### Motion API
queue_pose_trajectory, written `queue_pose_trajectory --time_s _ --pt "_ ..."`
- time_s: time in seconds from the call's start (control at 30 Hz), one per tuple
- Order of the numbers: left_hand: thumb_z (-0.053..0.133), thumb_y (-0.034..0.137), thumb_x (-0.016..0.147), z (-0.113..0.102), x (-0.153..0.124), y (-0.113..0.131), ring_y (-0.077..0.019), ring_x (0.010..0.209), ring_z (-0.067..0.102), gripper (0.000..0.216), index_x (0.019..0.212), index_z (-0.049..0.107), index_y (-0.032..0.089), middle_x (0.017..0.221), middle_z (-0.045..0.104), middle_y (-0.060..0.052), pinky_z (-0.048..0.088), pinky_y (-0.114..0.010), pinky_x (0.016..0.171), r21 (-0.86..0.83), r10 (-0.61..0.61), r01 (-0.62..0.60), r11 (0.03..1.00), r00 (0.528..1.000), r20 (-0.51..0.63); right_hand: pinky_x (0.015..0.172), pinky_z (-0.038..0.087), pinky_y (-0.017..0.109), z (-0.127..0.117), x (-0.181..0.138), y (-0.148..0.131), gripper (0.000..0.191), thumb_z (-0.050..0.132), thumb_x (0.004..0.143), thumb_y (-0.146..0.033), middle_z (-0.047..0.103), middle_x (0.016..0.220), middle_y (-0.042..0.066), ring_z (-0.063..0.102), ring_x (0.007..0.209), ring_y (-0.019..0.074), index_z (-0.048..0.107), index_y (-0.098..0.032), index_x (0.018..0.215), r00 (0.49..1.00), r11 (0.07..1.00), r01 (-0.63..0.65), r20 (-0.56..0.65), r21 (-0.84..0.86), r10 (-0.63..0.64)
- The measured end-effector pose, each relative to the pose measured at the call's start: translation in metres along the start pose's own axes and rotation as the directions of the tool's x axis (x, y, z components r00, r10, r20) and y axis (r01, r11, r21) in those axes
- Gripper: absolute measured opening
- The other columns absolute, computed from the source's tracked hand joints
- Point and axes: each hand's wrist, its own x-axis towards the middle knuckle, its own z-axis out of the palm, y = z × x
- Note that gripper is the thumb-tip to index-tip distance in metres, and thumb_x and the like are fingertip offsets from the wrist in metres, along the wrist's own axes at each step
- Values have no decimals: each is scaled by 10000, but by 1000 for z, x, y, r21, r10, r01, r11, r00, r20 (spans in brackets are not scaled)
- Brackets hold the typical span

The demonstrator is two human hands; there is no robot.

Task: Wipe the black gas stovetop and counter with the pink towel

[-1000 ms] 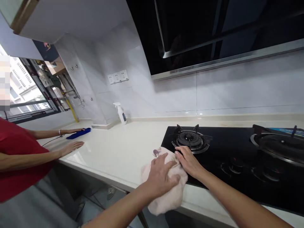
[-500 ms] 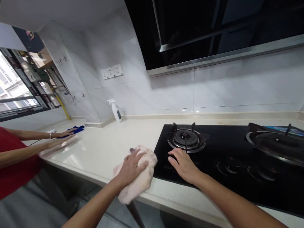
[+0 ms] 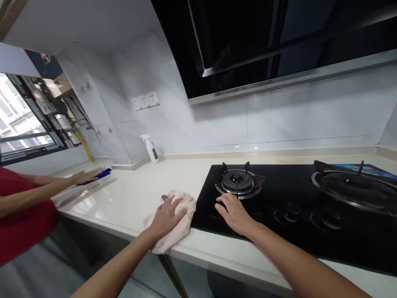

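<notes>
A person's left hand (image 3: 166, 218) lay palm down on a pale pink cloth (image 3: 174, 237), fingers outstretched with the thumb apart, the fabric beneath them and fanning out on both sides. The cloth sat on the white counter (image 3: 182, 176) by the left edge of a black gas stove (image 3: 279, 186), its lower end at the counter's front edge. The right hand (image 3: 235, 214), holding nothing, was loosely bent over the glass near a burner (image 3: 237, 181); whether it touched could not be told.
</notes>
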Motion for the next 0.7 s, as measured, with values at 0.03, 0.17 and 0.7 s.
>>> queue_pose_trajectory --time_s 0.03,0.17,0.7 --pt "487 552 974 -2 -14 -4 -326 1475 405 560 1474 522 301 1581 469 -100 382 -528 1161 -14 20 -20 1000 1000 -10 1073 423 466 0 -1 0 363 400 1042 -426 585 1221 112 533 1190 260 609 -191 1224 1000 1000 3 3 -4 -3" --pt "518 564 954 -10 -59 -15 -333 1441 451 547 1439 570 316 1574 484 -89 407 -523 1142 -29 41 -42 999 998 -37 1083 414 472 1 -2 -2 365 407 1041 -425 580 1228 113 518 1207 266 609 -191 1237 999 999 29 26 -20 -29" --pt "608 455 901 7 -95 111 -380 1311 509 562 1416 581 231 1428 550 -187 439 -552 1036 54 -1 14 998 970 -242 1062 443 467 -14 -13 -49 316 410 1041 -407 570 1206 111 532 1178 245 619 -208 1170 978 971 189 -120 147 -172"
